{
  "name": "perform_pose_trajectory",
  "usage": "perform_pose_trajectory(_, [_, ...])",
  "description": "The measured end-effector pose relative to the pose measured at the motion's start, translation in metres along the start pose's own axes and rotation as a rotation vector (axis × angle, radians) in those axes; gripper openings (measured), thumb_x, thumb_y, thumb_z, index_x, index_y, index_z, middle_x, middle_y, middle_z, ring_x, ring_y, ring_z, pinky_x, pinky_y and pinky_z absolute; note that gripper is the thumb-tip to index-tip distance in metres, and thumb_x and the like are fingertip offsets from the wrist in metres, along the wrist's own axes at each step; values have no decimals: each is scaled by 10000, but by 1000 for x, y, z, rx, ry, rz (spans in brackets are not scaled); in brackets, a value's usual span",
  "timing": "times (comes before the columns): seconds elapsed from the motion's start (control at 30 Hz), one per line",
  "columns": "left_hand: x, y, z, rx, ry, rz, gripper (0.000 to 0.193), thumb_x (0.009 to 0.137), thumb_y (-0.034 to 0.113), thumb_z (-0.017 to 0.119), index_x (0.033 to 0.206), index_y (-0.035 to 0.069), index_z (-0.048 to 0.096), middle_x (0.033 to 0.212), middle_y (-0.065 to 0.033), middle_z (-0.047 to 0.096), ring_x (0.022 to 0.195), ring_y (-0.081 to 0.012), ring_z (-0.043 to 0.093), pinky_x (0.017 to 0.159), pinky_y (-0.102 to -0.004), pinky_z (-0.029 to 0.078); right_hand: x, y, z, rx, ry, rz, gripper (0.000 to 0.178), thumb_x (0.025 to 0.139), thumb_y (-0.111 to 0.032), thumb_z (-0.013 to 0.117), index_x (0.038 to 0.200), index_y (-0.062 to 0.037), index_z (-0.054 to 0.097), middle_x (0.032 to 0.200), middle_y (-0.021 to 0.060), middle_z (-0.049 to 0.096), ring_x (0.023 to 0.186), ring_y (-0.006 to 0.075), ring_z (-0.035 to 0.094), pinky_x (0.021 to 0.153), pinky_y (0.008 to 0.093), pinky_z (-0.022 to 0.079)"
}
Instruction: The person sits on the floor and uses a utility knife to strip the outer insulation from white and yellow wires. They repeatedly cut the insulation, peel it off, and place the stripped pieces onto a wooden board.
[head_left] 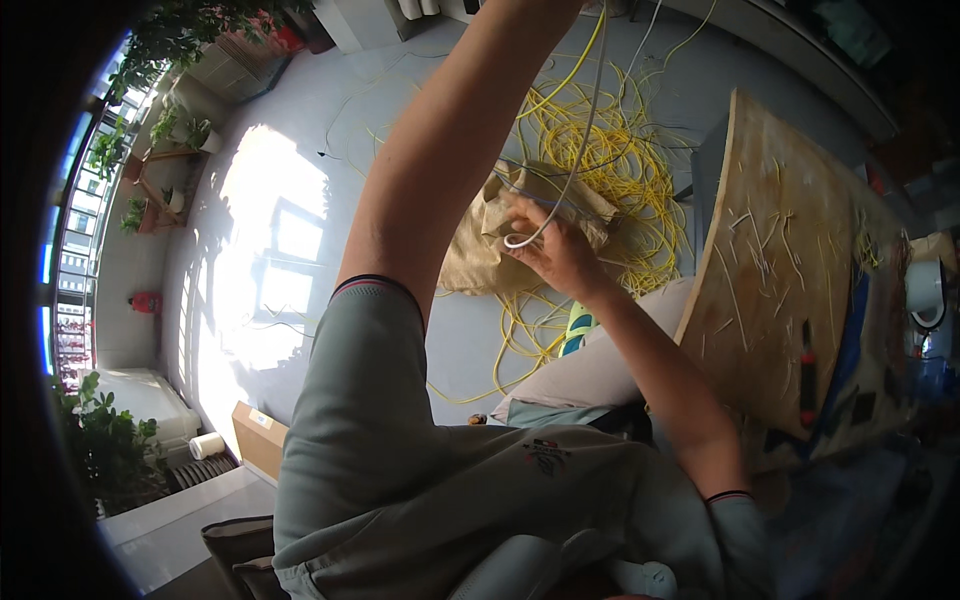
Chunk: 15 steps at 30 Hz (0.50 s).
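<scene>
My left arm (440,160) stretches up and away to the top edge of the picture, where the hand is cut off. In front of my body, my right hand (560,250) is closed with its fingers curled around a white cable (590,110). A small bend of that cable sticks out by the fingertips, and the rest runs up past the top edge near my left wrist. Below and behind my right hand sits a crumpled tan sack (475,250), partly covered by the hand and my left arm.
Tangled yellow cables (625,160) spread over the grey floor around the sack. To the right stands a wooden tabletop (765,270) with scattered cable offcuts and a red-and-black tool (807,385). Potted plants (165,125) line the window side; a cardboard box (258,440) stands lower left.
</scene>
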<state>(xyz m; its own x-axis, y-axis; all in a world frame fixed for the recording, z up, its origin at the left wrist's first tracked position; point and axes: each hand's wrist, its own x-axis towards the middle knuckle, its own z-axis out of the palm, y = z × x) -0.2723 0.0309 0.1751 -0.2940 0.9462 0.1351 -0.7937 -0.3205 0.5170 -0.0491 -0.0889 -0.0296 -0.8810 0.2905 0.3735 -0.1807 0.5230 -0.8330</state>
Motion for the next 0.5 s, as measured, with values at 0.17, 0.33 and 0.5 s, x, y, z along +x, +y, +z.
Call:
perform_pose_trajectory(0.17, [14,22,-53,7,287,258,377,947,386,292,676,132,355,555,-29,397,384,-79,242,333,-205,176,-17,-69,-16,126,78,124,209,846,-176,587,1007,-52,542,737,26,542,658,103,516,591,236,419])
perform_pose_trajectory(0.33, [9,50,-92,-52,261,277,358,946,371,280,704,119,358,572,-33,410,383,-86,261,323,-210,197,-37,-125,-75,394,218,173,402,957,-336,351,970,23,531,587,-35,402,543,42,323,526,186,277])
perform_pose_trajectory(0.5, [6,87,-65,39,220,203,311,923,269,323,676,85,364,554,-20,389,380,-77,276,327,-198,210,-37,-143,-106,687,200,553,438,956,-355,344,1028,27,545,482,-70,275,436,23,204,420,194,169])
